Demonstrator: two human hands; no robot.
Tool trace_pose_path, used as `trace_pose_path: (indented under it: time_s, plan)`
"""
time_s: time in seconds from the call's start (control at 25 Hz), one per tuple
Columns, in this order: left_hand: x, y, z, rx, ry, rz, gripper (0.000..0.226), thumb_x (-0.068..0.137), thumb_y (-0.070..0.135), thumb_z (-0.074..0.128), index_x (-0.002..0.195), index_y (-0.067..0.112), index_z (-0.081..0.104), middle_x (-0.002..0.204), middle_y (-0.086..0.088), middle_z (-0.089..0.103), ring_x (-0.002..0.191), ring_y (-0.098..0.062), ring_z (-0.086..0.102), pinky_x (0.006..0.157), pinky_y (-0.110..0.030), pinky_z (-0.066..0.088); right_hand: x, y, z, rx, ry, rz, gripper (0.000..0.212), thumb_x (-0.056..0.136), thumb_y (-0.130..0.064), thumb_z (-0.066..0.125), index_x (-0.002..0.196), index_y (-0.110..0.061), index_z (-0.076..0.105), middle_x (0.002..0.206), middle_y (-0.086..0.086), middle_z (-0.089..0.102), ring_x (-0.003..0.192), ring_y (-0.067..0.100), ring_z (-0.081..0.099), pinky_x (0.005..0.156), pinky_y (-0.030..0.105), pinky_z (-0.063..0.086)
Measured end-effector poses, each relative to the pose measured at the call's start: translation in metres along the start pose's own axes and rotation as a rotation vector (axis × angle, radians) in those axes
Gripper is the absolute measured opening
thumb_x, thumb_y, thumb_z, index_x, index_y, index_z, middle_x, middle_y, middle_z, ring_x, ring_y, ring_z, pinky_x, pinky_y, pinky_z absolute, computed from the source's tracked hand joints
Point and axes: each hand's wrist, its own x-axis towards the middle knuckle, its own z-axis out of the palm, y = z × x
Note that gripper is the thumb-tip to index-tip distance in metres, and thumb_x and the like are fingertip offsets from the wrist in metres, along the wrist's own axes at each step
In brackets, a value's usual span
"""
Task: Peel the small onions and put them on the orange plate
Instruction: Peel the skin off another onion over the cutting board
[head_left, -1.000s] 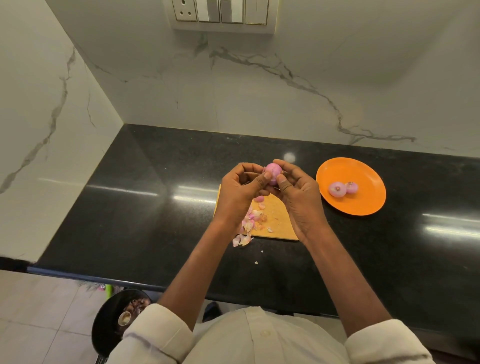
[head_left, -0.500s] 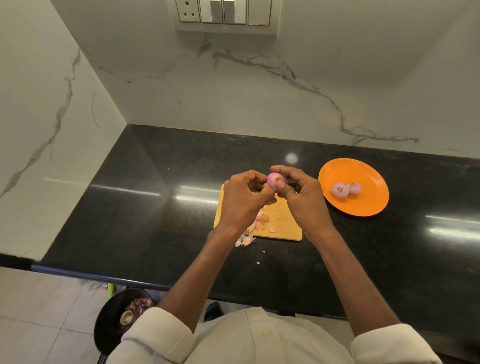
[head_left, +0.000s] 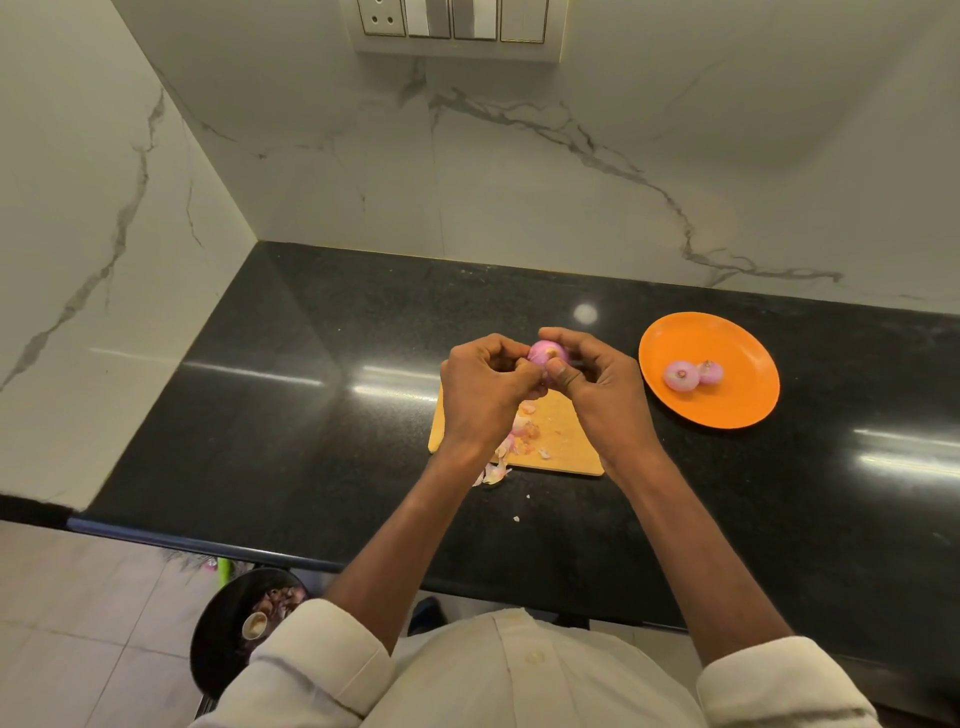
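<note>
Marble-veined walls meet in a corner behind a black polished worktop (head_left: 291, 415). Wooden cutting board (head_left: 566, 441) lies near the front edge, loose skins (head_left: 519, 431) scattered on it and spilling off its near-left corner.

Hands together above the board's far edge. Left hand (head_left: 483, 389) and right hand (head_left: 602, 384) both curl their fingers around one small pink onion (head_left: 546, 353), held off the board between the fingertips. Right thumb presses the onion's near side; left fingers pinch at its left flank. Judged: peeling step, skin being worked off.

Onion orientation: a pale brownish spot, probably a trimmed end, faces up and right toward the camera. Long axis cannot be told, since the body reads nearly round and is half covered.

Orange plate (head_left: 737, 405) sits right of the hands, well apart from the board, carrying two peeled onions (head_left: 691, 375) that touch each other. Plate lies on the right hand's side, so that hand is the nearer for the transfer.
</note>
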Motion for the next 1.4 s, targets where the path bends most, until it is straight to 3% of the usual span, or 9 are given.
trace_pose_path:
  time_s: [0.2, 0.36, 0.52, 0.72, 0.96, 1.08, 1.28, 1.4]
  plan:
    - [0.001, 0.001, -0.01, -0.147, -0.167, -0.054, 0.026, 0.102, 0.014, 0.073, 0.124, 0.002, 0.075, 0.106, -0.014, 0.082, 0.096, -0.031, 0.081, 0.09, -0.045, 0.067, 0.003, 0.001, -0.009, 0.197, 0.019, 0.078, 0.032, 0.105, -0.006, 0.06, 0.131, -0.021, 0.071, 0.129, 0.004, 0.073, 0.118, 0.019, 0.072, 0.091, 0.034, 0.063]
    - [-0.003, 0.0, -0.007, -0.165, -0.101, -0.037, 0.024, 0.096, 0.013, 0.08, 0.116, 0.0, 0.077, 0.1, -0.015, 0.082, 0.091, -0.033, 0.082, 0.088, -0.049, 0.067, 0.0, -0.001, -0.005, 0.19, 0.0, 0.092, 0.032, 0.105, -0.007, 0.06, 0.132, -0.022, 0.071, 0.123, -0.002, 0.077, 0.112, 0.01, 0.073, 0.083, 0.024, 0.06]
    - [-0.003, 0.001, -0.009, -0.154, -0.098, 0.012, 0.017, 0.098, 0.011, 0.076, 0.111, 0.0, 0.078, 0.095, -0.016, 0.081, 0.085, -0.032, 0.082, 0.083, -0.044, 0.068, 0.002, 0.003, -0.008, 0.33, 0.018, 0.135, 0.031, 0.105, -0.004, 0.058, 0.131, -0.016, 0.071, 0.129, 0.009, 0.073, 0.121, 0.025, 0.071, 0.098, 0.039, 0.06]
    - [-0.004, -0.006, 0.001, -0.005, 0.032, 0.074, 0.014, 0.099, 0.014, 0.078, 0.1, 0.002, 0.071, 0.084, -0.013, 0.077, 0.071, -0.029, 0.078, 0.067, -0.038, 0.067, -0.001, 0.002, -0.006, 0.489, -0.034, 0.218, 0.031, 0.106, -0.005, 0.054, 0.133, -0.009, 0.068, 0.13, 0.013, 0.073, 0.122, 0.027, 0.071, 0.094, 0.035, 0.061]
    - [0.0, -0.011, -0.002, -0.111, -0.043, 0.046, 0.016, 0.105, 0.011, 0.068, 0.119, 0.003, 0.069, 0.102, -0.016, 0.077, 0.083, -0.037, 0.078, 0.08, -0.049, 0.068, 0.003, 0.001, -0.01, 0.648, -0.012, 0.286, 0.034, 0.109, -0.007, 0.049, 0.139, -0.008, 0.065, 0.132, 0.014, 0.072, 0.117, 0.024, 0.072, 0.091, 0.032, 0.061]
    - [0.003, -0.011, -0.003, -0.095, -0.094, 0.051, 0.025, 0.104, 0.018, 0.07, 0.126, 0.006, 0.068, 0.107, -0.014, 0.077, 0.085, -0.036, 0.078, 0.079, -0.047, 0.067, 0.003, 0.002, -0.01, 0.59, -0.003, 0.271, 0.032, 0.109, -0.008, 0.051, 0.136, -0.012, 0.068, 0.129, 0.012, 0.073, 0.11, 0.022, 0.073, 0.088, 0.032, 0.06]
    - [0.008, -0.01, -0.008, 0.077, -0.156, 0.109, 0.03, 0.102, 0.025, 0.074, 0.128, 0.009, 0.073, 0.105, -0.006, 0.081, 0.088, -0.019, 0.081, 0.079, -0.045, 0.068, 0.005, 0.004, -0.009, 0.077, 0.032, 0.067, 0.025, 0.108, -0.019, 0.058, 0.12, -0.035, 0.074, 0.122, -0.008, 0.075, 0.112, 0.013, 0.07, 0.085, 0.031, 0.06]
    - [0.014, -0.012, -0.014, 0.224, -0.189, 0.194, 0.027, 0.102, 0.022, 0.072, 0.124, 0.008, 0.077, 0.103, -0.005, 0.082, 0.089, -0.014, 0.081, 0.081, -0.044, 0.068, 0.008, 0.006, -0.014, -0.03, -0.001, -0.004, 0.027, 0.106, -0.017, 0.061, 0.12, -0.037, 0.073, 0.127, -0.009, 0.072, 0.115, 0.016, 0.07, 0.085, 0.032, 0.063]
